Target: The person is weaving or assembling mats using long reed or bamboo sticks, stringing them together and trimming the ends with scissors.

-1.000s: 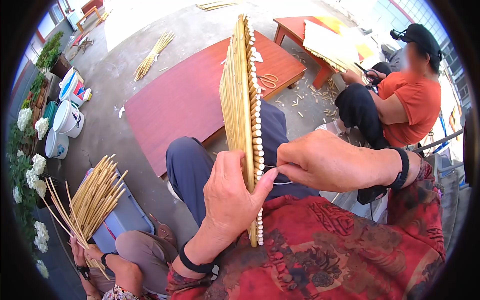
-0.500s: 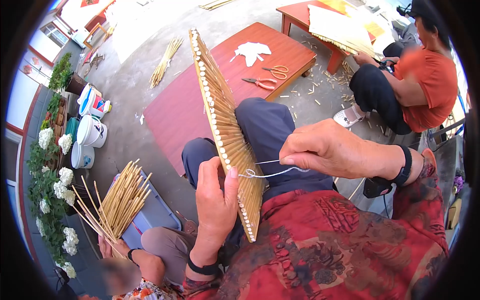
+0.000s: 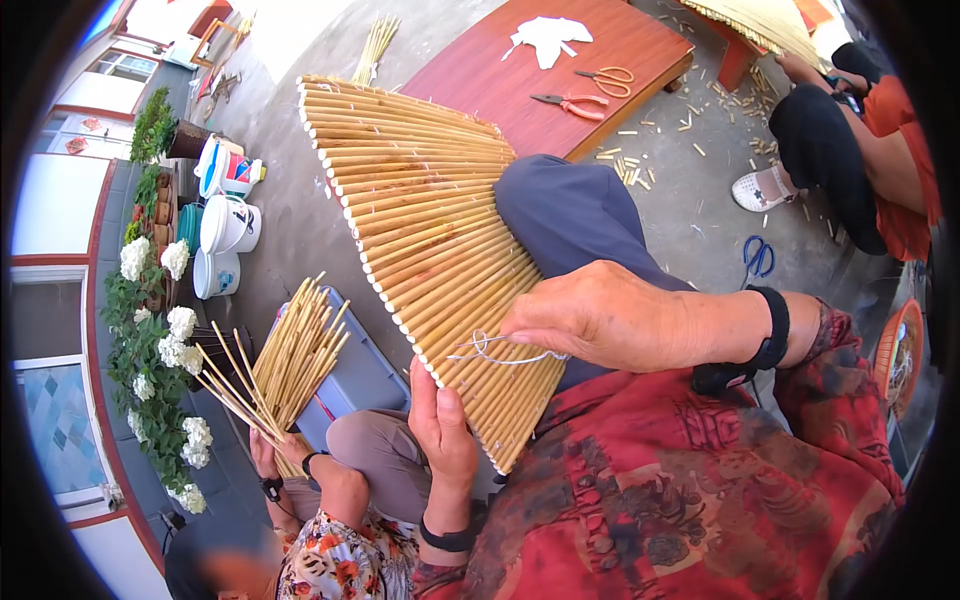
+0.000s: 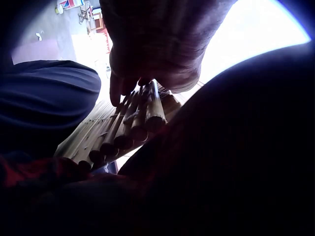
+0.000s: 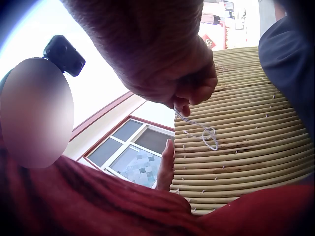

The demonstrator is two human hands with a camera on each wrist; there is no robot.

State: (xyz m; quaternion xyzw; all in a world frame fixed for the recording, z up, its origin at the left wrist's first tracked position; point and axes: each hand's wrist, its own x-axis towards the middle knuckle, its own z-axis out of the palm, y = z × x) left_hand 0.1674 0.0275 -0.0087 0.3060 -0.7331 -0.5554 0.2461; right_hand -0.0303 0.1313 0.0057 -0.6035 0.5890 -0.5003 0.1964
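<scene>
A stiff panel of thin cane stalks [image 3: 430, 215], stitched side by side with white thread, leans across the lap with its pale cut ends toward the left. My left hand [image 3: 443, 425] grips its near left edge; in the left wrist view the fingers lie against the stalks [image 4: 125, 123]. Over the panel's lower part, my right hand [image 3: 600, 315] pinches a thin needle [image 3: 470, 354]. White thread [image 3: 530, 360] hangs in a loop below those fingers, and the loop [image 5: 210, 140] shows against the stalks in the right wrist view.
Pliers [image 3: 572, 106], scissors [image 3: 608, 80] and a white cloth [image 3: 548, 40] lie on a low red table [image 3: 470, 65]. Lower left, another person's hands [image 3: 285, 455] hold loose stalks [image 3: 300, 350] over a blue-grey bin [image 3: 370, 365]. White buckets [image 3: 230, 225] and flowers line the left.
The panel has turned from edge-on to show its broad face. My right hand has drawn the needle and thread away from the edge and now holds them over the face. The view has swung rightward.
</scene>
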